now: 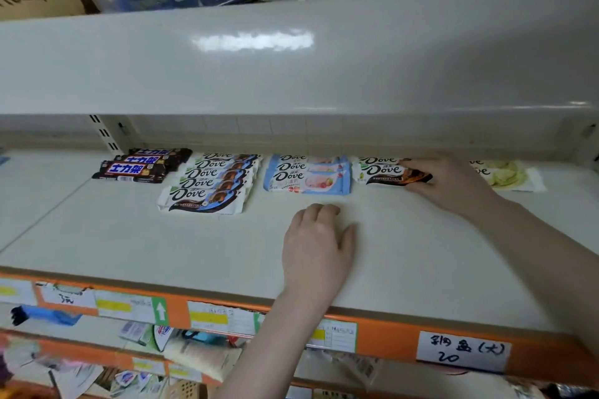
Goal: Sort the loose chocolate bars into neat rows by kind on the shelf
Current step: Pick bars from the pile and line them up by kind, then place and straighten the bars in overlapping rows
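Rows of bars lie at the back of the white shelf (pixel 162 246). From the left: dark Snickers-type bars (pixel 136 168), white Dove bars with blue and brown print (pixel 207 196), light-blue Dove bars (pixel 308 180), white Dove bars with dark brown print (pixel 385 173), and pale green Dove bars (pixel 509 175) at the right. My right hand (pixel 453 185) holds the right end of the front brown-print Dove bar, fingers curled on it. My left hand (pixel 319 246) rests on the bare shelf in front of the light-blue row, fingers loosely curled and holding nothing.
The upper shelf's underside (pixel 291 58) hangs low over the rows and hides their far ends. An orange price rail (pixel 181 308) with paper labels edges the shelf front. Below it, a lower shelf holds mixed small goods (pixel 194 356).
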Motion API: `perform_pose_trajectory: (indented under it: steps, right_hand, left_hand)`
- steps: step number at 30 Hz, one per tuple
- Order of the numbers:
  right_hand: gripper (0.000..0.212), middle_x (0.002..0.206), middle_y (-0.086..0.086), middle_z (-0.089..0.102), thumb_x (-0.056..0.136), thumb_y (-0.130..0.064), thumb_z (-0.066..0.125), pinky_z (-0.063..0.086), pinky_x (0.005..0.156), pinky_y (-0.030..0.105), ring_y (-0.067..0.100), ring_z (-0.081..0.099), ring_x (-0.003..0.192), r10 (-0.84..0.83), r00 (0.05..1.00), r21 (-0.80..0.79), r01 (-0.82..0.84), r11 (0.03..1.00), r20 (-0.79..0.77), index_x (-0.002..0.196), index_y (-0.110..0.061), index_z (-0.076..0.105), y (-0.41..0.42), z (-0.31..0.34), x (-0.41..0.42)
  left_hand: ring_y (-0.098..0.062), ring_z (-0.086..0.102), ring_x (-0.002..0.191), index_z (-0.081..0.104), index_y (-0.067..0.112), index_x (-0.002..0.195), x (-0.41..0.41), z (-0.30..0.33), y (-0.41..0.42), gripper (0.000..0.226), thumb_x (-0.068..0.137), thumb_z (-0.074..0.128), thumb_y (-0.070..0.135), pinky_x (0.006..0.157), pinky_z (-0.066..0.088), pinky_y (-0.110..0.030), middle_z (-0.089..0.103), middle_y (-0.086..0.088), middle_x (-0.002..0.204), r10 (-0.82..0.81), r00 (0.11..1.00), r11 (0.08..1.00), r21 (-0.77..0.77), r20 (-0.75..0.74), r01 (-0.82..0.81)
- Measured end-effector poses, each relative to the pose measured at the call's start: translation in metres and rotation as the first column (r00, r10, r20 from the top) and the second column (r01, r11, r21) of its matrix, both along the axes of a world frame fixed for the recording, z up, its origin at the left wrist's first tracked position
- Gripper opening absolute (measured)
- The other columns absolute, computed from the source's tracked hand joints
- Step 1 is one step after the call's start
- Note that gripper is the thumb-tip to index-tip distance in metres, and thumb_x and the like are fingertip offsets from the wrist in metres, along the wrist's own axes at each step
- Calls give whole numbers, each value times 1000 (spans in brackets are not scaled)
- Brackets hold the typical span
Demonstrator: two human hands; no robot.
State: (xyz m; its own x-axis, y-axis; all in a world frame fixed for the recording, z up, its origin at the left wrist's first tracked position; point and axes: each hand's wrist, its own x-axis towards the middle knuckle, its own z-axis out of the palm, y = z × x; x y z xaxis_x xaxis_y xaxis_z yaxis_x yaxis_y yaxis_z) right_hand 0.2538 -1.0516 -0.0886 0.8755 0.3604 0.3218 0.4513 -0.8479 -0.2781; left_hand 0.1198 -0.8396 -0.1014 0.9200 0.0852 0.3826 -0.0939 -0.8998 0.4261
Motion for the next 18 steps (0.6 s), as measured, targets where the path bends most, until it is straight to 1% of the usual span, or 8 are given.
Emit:
perform_pose_trajectory:
  steps: [3, 5, 7, 9, 11, 13, 15, 18]
  right_hand:
    - [40, 116, 9, 65, 80, -14, 67, 42, 83, 33, 31, 58, 101, 19, 1000, -18, -19, 1000, 19, 119, -12, 61, -1, -3, 2]
    - [40, 119, 8, 64, 82, -14, 65, 40, 84, 32, 32, 56, 103, 11, 1000, -28, -11, 1000, 18, 121, -13, 60, -1, -6, 4]
    - [40, 121, 8, 62, 82, -14, 63, 40, 89, 35, 32, 53, 107, 2, 1000, -40, -1, 999, 20, 122, -14, 59, -2, -7, 3]
    - [37, 122, 9, 62, 83, -12, 61, 40, 93, 38, 34, 52, 109, 2, 999, -52, 0, 999, 41, 120, -12, 60, 1, -3, -1]
    - [29, 118, 12, 63, 84, -11, 57, 40, 90, 39, 35, 52, 105, -5, 997, -70, 10, 997, 72, 113, -6, 63, 7, 6, -12]
    - [25, 116, 13, 62, 87, -15, 54, 40, 87, 39, 34, 52, 104, -8, 997, -122, 17, 992, 76, 109, -5, 62, 19, 17, -29]
    - [27, 115, 12, 60, 89, -20, 51, 38, 87, 38, 32, 50, 105, -22, 998, -147, 31, 989, 64, 111, -7, 59, 39, 22, -51]
    - [31, 111, 13, 59, 89, -22, 51, 39, 88, 39, 33, 50, 106, -61, 997, -120, 66, 991, 39, 115, -7, 57, 84, 20, -92]
  left_hand:
    - [-29, 63, 88, 69, 10, 100, 1, 0, -1, 38, 78, 54, 38, 76, 51, -34, 70, -7, 96, 10, 1000, 1000, 3, -24, -10]
    - [-29, 63, 90, 68, 10, 101, 0, 1, -2, 37, 78, 55, 37, 77, 51, -34, 69, -7, 97, 18, 999, 1000, 6, -46, -18]
    - [-28, 64, 86, 69, 11, 97, -1, 3, 0, 37, 78, 54, 39, 73, 52, -33, 69, -6, 93, 38, 998, 999, 29, -52, -36]
    - [-27, 65, 81, 69, 12, 94, -3, 3, 4, 36, 76, 54, 39, 68, 53, -32, 70, -4, 89, 64, 997, 997, 55, -43, -62]
    - [-27, 65, 80, 69, 12, 93, -7, 4, 10, 33, 74, 59, 37, 67, 53, -31, 70, -4, 89, 98, 995, 993, 76, -25, -95]
    - [-28, 65, 80, 69, 11, 94, -11, 5, 21, 34, 74, 60, 36, 68, 53, -31, 69, -5, 90, 128, 992, 987, 97, -9, -127]
    - [-29, 65, 81, 69, 10, 95, -15, 7, 37, 38, 75, 55, 39, 68, 53, -32, 69, -7, 91, 155, 988, 979, 131, 11, -155]
    - [-34, 64, 86, 68, 8, 99, -23, 10, 67, 40, 75, 56, 38, 71, 53, -38, 69, -11, 96, 196, 980, 972, 129, 27, -198]
